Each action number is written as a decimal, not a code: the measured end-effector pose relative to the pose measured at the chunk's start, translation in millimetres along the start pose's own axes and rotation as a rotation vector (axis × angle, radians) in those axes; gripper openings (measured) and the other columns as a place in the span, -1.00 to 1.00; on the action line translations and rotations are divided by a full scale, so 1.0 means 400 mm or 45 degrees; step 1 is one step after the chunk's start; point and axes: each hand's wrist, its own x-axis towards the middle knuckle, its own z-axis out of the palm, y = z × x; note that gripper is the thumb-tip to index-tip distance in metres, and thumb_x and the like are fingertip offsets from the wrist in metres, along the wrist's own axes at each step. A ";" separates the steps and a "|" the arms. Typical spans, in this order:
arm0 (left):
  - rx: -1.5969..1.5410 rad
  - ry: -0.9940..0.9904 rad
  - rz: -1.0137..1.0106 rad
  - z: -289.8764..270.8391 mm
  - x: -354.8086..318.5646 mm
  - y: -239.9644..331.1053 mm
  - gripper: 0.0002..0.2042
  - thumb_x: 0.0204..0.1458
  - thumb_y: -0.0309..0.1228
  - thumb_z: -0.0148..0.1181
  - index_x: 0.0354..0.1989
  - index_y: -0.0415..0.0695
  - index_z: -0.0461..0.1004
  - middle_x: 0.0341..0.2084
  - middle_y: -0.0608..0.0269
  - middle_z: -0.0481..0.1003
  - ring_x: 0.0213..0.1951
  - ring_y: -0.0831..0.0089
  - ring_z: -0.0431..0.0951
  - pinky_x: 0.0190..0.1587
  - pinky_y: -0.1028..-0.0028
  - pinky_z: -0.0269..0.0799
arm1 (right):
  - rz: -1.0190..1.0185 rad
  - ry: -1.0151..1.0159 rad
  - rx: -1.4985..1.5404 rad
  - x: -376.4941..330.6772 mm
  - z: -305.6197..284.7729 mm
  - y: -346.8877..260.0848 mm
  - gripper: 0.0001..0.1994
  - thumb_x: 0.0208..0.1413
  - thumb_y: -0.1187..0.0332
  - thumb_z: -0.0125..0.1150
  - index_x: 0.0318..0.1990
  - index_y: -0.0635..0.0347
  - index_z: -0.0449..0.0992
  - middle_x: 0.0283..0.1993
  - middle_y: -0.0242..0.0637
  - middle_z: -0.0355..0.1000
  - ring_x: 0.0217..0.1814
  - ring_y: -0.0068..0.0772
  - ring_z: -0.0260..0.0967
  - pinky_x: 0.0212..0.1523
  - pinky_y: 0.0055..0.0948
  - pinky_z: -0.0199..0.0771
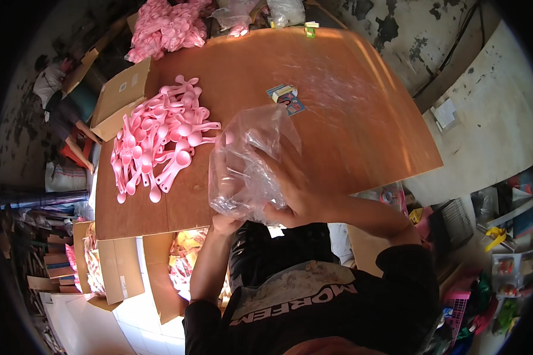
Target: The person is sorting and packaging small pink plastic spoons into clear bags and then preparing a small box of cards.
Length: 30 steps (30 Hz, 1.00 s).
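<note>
The left hand [225, 221] and right hand [288, 190] grasped the clear plastic bag [250, 170] between them, near the worktop's near edge [160, 229].

The crinkled clear bag [246, 188] partly hides the left hand [225, 223].

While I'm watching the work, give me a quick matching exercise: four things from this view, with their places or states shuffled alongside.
Things:
1. Pink spoons
2. Clear plastic bag
3. Blue card
4. Brown cardboard box

Places or states:
A. Lying on the tabletop, beyond the hands, with a small pale item on it
B. Beside the pink heap, at the table's far left
C. Loose in a heap on the left part of the table
D. Crinkled, at the left hand and right hand

Pairs: 1-C, 2-D, 3-A, 4-B
</note>
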 end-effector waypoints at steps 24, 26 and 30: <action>-1.575 0.608 -0.035 -0.294 -0.018 -0.180 -0.62 0.14 -0.23 0.04 0.08 -0.15 0.33 -0.05 0.13 0.42 -0.07 0.27 0.50 -0.07 0.32 0.52 | -0.634 -0.162 0.506 0.218 0.175 0.144 -0.45 -0.29 0.34 0.49 0.00 0.01 0.52 0.19 -0.08 0.24 0.23 0.06 0.17 0.21 0.02 0.19; -0.765 0.287 -0.029 -0.112 0.057 -0.034 -0.52 0.03 -0.23 0.19 0.13 -0.09 0.30 -0.02 0.22 0.41 0.04 0.31 0.43 0.08 0.30 0.41 | -0.443 -0.115 0.420 0.186 0.137 0.228 -0.56 -0.28 0.45 0.42 -0.12 0.08 0.53 -0.02 -0.18 0.38 0.06 -0.04 0.31 0.10 -0.06 0.29; -0.355 0.312 -0.067 -0.118 0.059 0.024 -0.29 -0.07 -0.08 0.31 0.25 -0.07 0.20 0.06 0.19 0.38 0.15 0.25 0.36 0.19 0.14 0.31 | -0.170 -0.154 0.341 0.242 0.125 0.242 -0.58 -0.31 0.49 0.38 -0.15 0.13 0.50 -0.05 -0.19 0.40 0.12 -0.08 0.32 0.13 -0.02 0.27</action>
